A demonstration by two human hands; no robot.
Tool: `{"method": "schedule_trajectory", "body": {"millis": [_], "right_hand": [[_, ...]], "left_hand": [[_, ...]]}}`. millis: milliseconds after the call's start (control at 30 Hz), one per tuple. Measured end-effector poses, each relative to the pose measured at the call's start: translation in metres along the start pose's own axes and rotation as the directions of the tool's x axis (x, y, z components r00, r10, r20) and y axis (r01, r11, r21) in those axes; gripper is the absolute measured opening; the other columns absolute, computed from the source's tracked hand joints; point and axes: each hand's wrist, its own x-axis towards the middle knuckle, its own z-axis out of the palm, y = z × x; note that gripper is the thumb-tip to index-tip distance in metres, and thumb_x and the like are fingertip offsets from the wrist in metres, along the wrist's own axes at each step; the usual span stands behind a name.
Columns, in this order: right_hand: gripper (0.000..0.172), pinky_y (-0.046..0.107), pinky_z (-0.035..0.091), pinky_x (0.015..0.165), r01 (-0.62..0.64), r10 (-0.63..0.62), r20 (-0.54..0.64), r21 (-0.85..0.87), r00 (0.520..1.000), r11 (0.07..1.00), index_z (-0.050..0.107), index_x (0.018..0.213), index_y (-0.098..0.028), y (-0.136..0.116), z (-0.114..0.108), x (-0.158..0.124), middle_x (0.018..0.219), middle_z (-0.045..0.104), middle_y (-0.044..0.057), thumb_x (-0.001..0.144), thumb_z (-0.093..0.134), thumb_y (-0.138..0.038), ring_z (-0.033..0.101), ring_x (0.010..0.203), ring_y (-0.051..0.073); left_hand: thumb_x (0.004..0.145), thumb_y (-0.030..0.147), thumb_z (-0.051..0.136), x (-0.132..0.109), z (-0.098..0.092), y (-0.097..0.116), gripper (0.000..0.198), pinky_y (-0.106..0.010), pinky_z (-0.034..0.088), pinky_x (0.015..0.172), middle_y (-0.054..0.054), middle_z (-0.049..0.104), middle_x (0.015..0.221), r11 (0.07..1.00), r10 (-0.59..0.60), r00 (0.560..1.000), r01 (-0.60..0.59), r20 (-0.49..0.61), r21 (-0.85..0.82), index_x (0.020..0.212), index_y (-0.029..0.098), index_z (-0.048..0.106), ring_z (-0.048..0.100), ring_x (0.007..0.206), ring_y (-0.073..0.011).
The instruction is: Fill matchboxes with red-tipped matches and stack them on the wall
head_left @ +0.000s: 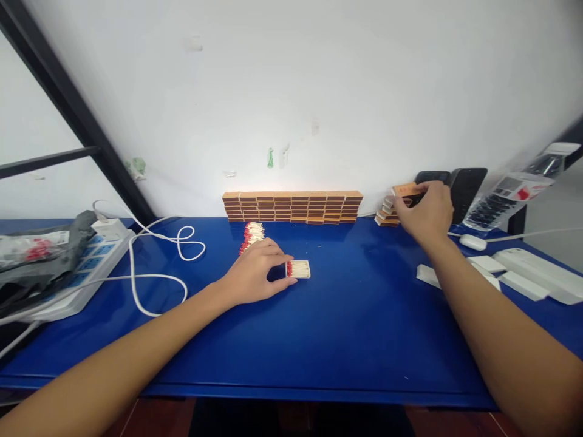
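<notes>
Near the middle of the blue table, my left hand point(259, 273) pinches the left end of a small white matchbox tray point(306, 270) between thumb and fingers. Matches with red heads lie side by side in the tray, heads toward the hand. Just behind this hand is a pile of loose matches point(254, 233), partly covered by it. Farther right, my right hand point(426, 212) closes its fingers around an orange matchbox sleeve point(404, 189) at the top of a small, uneven stack of matchbox sleeves point(387, 217). The fingertips of that hand are partly hidden.
Against the wall stands a long stacked row of matchboxes point(291, 207). At right are a dark phone point(467, 191), a water bottle point(510, 197), a white earphone case point(472, 242) and white boxes point(537, 273). White cables point(132, 261) and a power strip point(98, 261) lie at left.
</notes>
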Motion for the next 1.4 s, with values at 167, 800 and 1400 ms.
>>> {"method": "schedule_trajectory", "body": {"millis": [167,800,1400], "right_hand": [[0.074,0.041,0.049,0.078,0.173,-0.219,0.244,0.195,0.945,0.965,0.053,0.142,-0.015,-0.050,-0.028,-0.019,0.117,0.070,0.015,0.084,0.074,-0.056,0.065,0.080,0.025],[0.033,0.033,0.047,0.065,0.459,-0.669,0.530,0.488,0.520,0.743,0.073,0.098,-0.025,-0.093,-0.012,-0.080,0.095,0.069,0.006,0.083,0.083,-0.054,0.063,0.078,0.022],[0.034,0.030,0.047,0.062,0.185,-0.626,0.529,0.661,0.573,0.728,0.076,0.111,-0.023,-0.116,-0.016,-0.097,0.085,0.074,0.001,0.083,0.084,-0.041,0.060,0.063,0.015]], "left_hand": [[0.096,0.044,0.075,0.001,0.000,-0.007,0.035,-0.048,0.054,0.095,-0.009,0.077,0.099,0.992,-0.069,0.986,0.083,-0.149,0.090,0.121,0.020,0.078,0.068,0.100,-0.0271],[0.096,0.046,0.075,0.004,-0.004,-0.010,0.035,-0.045,0.053,0.090,-0.008,0.076,0.093,0.979,-0.089,0.975,0.123,-0.205,0.162,0.118,0.019,0.079,0.066,0.095,-0.0267],[0.089,0.048,0.083,0.006,-0.005,-0.015,0.046,-0.041,0.054,0.090,-0.007,0.077,0.102,0.999,-0.014,0.986,0.009,-0.167,-0.033,0.125,0.020,0.076,0.067,0.095,-0.0230]]}}
